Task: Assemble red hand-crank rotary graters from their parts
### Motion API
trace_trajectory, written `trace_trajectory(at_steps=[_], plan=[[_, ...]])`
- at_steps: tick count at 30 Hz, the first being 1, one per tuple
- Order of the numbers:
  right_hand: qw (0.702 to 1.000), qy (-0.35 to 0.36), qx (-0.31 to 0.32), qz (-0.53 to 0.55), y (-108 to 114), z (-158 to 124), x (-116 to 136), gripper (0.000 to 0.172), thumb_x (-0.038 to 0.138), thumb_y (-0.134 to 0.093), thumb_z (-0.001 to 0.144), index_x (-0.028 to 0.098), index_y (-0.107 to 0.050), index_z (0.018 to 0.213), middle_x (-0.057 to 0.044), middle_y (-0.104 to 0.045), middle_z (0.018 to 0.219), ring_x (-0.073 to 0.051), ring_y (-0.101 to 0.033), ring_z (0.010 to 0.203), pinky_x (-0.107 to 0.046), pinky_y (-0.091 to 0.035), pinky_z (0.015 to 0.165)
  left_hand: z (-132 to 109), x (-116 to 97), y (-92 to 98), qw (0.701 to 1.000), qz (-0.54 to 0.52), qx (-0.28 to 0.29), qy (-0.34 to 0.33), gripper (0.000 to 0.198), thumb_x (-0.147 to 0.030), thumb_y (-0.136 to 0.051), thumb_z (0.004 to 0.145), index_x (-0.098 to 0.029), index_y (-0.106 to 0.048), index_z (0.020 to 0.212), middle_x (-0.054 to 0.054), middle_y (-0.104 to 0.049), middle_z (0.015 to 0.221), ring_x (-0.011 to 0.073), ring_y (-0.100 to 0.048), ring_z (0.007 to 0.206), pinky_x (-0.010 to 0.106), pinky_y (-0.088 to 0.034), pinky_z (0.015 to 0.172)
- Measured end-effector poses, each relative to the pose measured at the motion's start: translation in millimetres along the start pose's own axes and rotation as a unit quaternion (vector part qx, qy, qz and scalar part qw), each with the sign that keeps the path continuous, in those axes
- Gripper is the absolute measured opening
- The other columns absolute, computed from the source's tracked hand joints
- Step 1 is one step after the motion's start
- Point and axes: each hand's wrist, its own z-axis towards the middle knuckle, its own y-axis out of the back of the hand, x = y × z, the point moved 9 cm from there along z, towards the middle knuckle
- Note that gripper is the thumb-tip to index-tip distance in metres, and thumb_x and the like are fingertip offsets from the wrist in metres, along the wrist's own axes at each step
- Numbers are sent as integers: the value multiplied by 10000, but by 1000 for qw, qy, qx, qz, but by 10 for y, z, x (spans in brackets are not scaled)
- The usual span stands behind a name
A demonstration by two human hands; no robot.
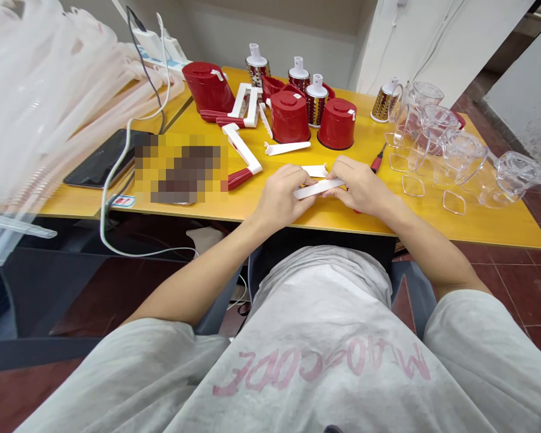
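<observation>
A flat white plastic strip (319, 188) is held level between my two hands just above the table's front edge. My left hand (283, 193) pinches its left end, and my right hand (362, 185) grips the right end with thumb and fingers. Right behind the strip is another white plastic piece (314, 171), partly covered by my fingers. To the right of my right hand lies a screwdriver with a red and black handle (377, 162). A white crank arm with a red handle (243, 150) rests left of my left hand.
Red housings (290, 117), grater drums (316, 102) and more red-handled cranks (247, 105) stand at the back of the yellow table (365, 222). Several clear plastic hoppers (464, 159) fill the right side. On the left are a black tablet (103, 159), a white cable (103, 210) and plastic bags (49, 90).
</observation>
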Motion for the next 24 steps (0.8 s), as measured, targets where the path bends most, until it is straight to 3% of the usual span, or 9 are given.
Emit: trace_trajectory(at_steps=[5, 8, 12, 15, 18, 21, 24], plan=[[1000, -5, 12, -26, 8, 10, 29, 388, 608, -659, 1272, 240, -658, 1150, -111, -705, 1152, -291, -603, 990, -442, -486, 907, 2, 24, -33, 1000, -8, 21, 11, 141, -365, -791, 1084, -261, -760, 993, 89, -830, 981, 304, -739, 922, 474, -584, 887], [1000, -12, 8, -18, 45, 19, -18, 503, 729, -672, 1252, 242, -684, 1128, -94, -699, 1102, -282, -600, 964, -437, -483, 890, 10, 40, -25, 1000, -7, 17, 20, 171, -422, -802, 1119, -263, -816, 1058, 95, -868, 1021, 318, -780, 976, 485, -618, 938], [999, -19, -32, 13, 127, 31, -89, 663, 898, -680, 1194, 245, -709, 1082, -88, -712, 1063, -278, -637, 957, -440, -508, 887, 34, 86, 63, 999, -3, -31, 40, 372, -629, -850, 1152, -262, -846, 1212, 121, -925, 1243, 346, -833, 1195, 506, -650, 1101], [998, -13, -54, 38, 175, 35, -97, 679, 924, -697, 1173, 250, -721, 1097, -105, -753, 1098, -297, -695, 1005, -461, -555, 917, 38, 126, 121, 997, -7, -61, 52, 522, -771, -890, 1108, -259, -797, 1151, 113, -914, 1209, 333, -833, 1146, 489, -652, 1061], [997, 3, -63, 53, 234, 29, -72, 625, 871, -722, 1189, 247, -769, 1186, -125, -808, 1172, -312, -741, 1066, -488, -602, 970, 32, 94, 108, 997, -32, -54, 34, 453, -700, -870, 1133, -254, -793, 1112, 98, -909, 1137, 306, -840, 1052, 459, -652, 976], [997, 4, -46, 56, 242, 13, -80, 584, 824, -707, 1217, 258, -818, 1307, -139, -847, 1254, -336, -783, 1170, -532, -638, 1064, 13, 54, 75, 998, -56, -33, 27, 340, -593, -836, 1142, -253, -819, 1140, 97, -927, 1140, 311, -868, 1070, 463, -671, 989], [998, 3, -31, 54, 203, -6, -91, 611, 845, -644, 1233, 268, -834, 1300, -143, -838, 1288, -350, -788, 1218, -553, -649, 1095, -5, 38, 55, 997, -68, -17, 37, 269, -522, -843, 1110, -255, -819, 1128, 102, -936, 1143, 314, -879, 1071, 459, -671, 974]])
